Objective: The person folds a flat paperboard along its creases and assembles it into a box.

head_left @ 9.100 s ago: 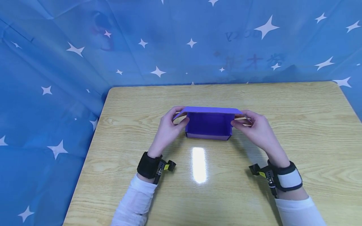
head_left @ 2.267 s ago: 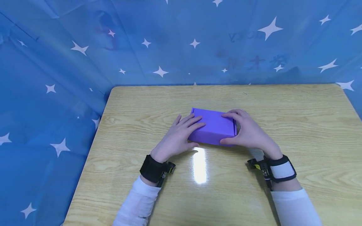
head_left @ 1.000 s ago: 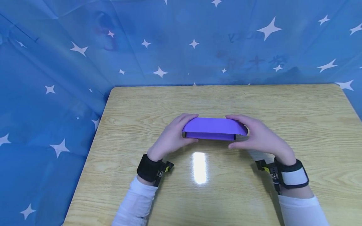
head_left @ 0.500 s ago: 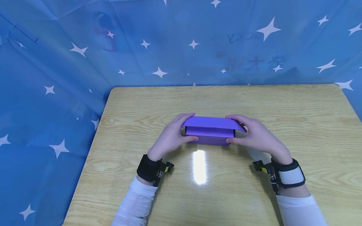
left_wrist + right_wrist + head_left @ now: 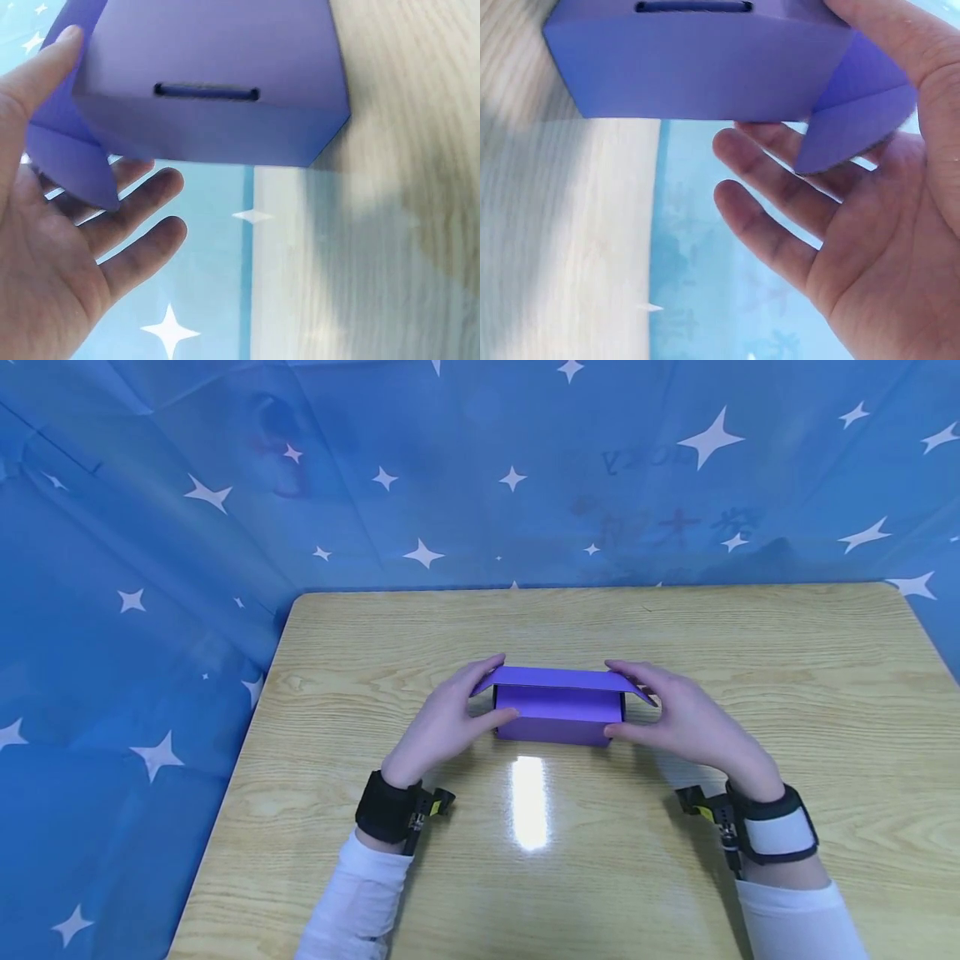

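Observation:
A purple cardboard box (image 5: 553, 732) sits on the table, its lid (image 5: 557, 678) partly raised so the inside shows through the front gap. At its left end, my left hand (image 5: 441, 717) holds it, thumb on the front corner and fingers behind the lid. My right hand (image 5: 686, 723) grips the other end the same way. A rounded lid flap (image 5: 73, 165) sticks out between thumb and fingers in the left wrist view. The right wrist view shows the matching flap (image 5: 859, 124) by my right fingers, and a narrow slot (image 5: 694, 7) in the box's end.
The light wood-grain table (image 5: 600, 893) spreads around the box, with a bright reflection in front of it. A blue cloth with white stars (image 5: 465, 468) hangs behind the table and along its left side. Both wrists wear dark straps with small cameras.
The box was closed about two seconds ago. The lid has since lifted at the front and keeps tilting up, widening the gap. My thumbs have come onto the front corners.

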`<state>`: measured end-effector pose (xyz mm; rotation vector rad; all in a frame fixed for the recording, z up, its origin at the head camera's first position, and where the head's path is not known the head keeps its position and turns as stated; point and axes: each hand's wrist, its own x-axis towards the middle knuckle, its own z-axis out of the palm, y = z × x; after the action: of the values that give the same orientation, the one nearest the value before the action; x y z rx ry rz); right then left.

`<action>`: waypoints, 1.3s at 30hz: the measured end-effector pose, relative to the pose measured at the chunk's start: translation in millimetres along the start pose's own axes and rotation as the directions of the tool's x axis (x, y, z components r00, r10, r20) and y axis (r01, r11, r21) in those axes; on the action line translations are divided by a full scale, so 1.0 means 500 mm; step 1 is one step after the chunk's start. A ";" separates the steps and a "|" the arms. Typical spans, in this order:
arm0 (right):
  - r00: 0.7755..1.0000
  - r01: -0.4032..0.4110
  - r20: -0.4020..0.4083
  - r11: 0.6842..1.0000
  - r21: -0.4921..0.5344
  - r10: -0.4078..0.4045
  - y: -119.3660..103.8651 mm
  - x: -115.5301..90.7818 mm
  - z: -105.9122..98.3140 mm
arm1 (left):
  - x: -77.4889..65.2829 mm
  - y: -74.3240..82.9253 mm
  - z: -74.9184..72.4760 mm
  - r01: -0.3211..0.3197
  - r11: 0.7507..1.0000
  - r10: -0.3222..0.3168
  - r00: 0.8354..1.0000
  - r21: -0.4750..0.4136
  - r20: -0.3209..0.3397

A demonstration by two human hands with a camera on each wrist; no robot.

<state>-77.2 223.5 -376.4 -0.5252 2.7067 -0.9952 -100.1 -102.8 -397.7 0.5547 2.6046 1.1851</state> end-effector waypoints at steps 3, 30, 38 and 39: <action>0.999 -0.008 -0.032 1.000 -0.025 0.007 -0.005 -0.011 -0.013 | -0.006 0.001 -0.013 -0.002 1.000 0.002 0.999 -0.006 -0.034; 0.967 -0.032 -0.254 0.994 -0.106 0.004 -0.021 -0.044 -0.046 | -0.018 0.014 -0.038 -0.073 0.996 0.052 0.950 -0.058 -0.307; 0.962 -0.045 -0.273 0.995 -0.091 0.018 -0.027 -0.044 -0.042 | -0.020 0.027 -0.033 -0.053 0.994 0.015 0.938 -0.100 -0.347; 0.961 -0.048 -0.276 0.995 -0.090 0.021 -0.029 -0.044 -0.042 | -0.020 0.028 -0.033 -0.049 0.994 0.011 0.936 -0.099 -0.352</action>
<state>-59.9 234.3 -349.7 -0.3784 3.0103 -0.9995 -93.2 -109.6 -375.9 0.3916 2.8048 1.5496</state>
